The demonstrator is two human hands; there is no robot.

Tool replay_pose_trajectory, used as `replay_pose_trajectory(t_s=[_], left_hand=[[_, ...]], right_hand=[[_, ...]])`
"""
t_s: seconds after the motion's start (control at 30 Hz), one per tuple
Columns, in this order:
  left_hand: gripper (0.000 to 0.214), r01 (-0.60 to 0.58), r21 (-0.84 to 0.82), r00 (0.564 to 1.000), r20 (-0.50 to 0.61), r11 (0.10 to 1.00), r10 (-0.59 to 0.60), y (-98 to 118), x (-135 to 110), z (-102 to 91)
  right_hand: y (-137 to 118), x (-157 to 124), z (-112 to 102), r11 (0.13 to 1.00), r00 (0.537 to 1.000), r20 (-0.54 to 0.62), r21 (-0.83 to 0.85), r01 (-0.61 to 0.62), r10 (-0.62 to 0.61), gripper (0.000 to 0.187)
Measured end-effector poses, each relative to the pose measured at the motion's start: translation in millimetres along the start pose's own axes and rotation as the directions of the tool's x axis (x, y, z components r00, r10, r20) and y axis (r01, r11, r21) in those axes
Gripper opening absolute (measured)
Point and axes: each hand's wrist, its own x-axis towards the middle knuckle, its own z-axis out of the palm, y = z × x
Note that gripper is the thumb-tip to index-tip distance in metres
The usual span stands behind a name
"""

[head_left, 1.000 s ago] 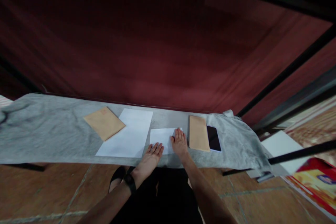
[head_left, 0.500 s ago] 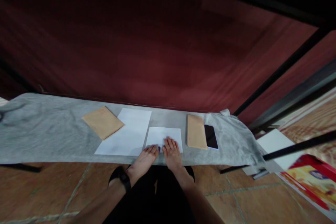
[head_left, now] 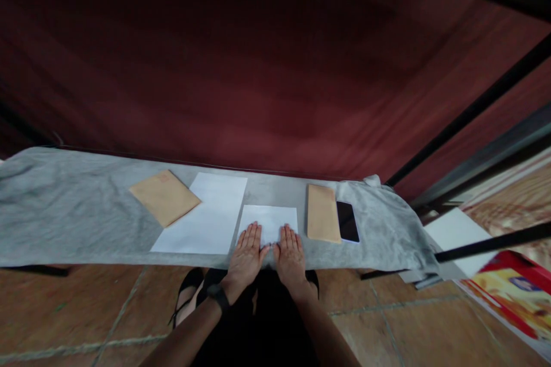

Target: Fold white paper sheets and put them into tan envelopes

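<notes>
A small folded white sheet [head_left: 270,219] lies on the grey cloth [head_left: 77,218] in front of me. Both my hands rest flat on its near edge, fingers stretched out. My left hand [head_left: 246,250] covers the sheet's near left corner and wears a black wristband. My right hand [head_left: 290,250] lies beside it on the near right part. A larger white sheet [head_left: 206,215] sits just left, with a tan envelope [head_left: 165,197] overlapping its far left corner. Another tan envelope [head_left: 322,213] lies to the right of the small sheet.
A dark phone [head_left: 348,222] lies next to the right envelope. A dark red wall [head_left: 258,69] rises behind the cloth. Black bars [head_left: 473,109] cross at the right, above a white sheet [head_left: 456,229] and a red-yellow package [head_left: 512,289] on the tiled floor [head_left: 86,315].
My left hand has slid up from the cloth's near edge onto the small sheet. My right hand came back from its far right side; both now lie flat side by side.
</notes>
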Motion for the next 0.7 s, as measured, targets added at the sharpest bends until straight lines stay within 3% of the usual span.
replay_pose_trajectory(t_s=[0.27,0.43,0.5,0.7], left_hand=[[0.059,0.105,0.037,0.994,0.020,0.994,-0.106,1,5,-5.8],[0.060,-0.073,-0.053,0.995,0.058,0.996,0.076,25,40,3.6],[0.061,-0.078,-0.064,0.995,0.063,0.995,0.083,29,56,11.8],[0.061,0.006,-0.002,0.998,0.062,1.000,-0.006,0,71,23.6]], right_hand=[[18,-15,-6,1.000,0.999,-0.042,-0.013,-0.021,0.020,0.059],[17,-15,-6,0.999,0.998,-0.047,-0.002,-0.042,0.042,0.057],[18,-14,-6,0.999,0.998,-0.048,-0.001,-0.033,0.033,0.058],[21,-17,-8,1.000,0.999,-0.038,0.022,-0.015,0.015,0.059]])
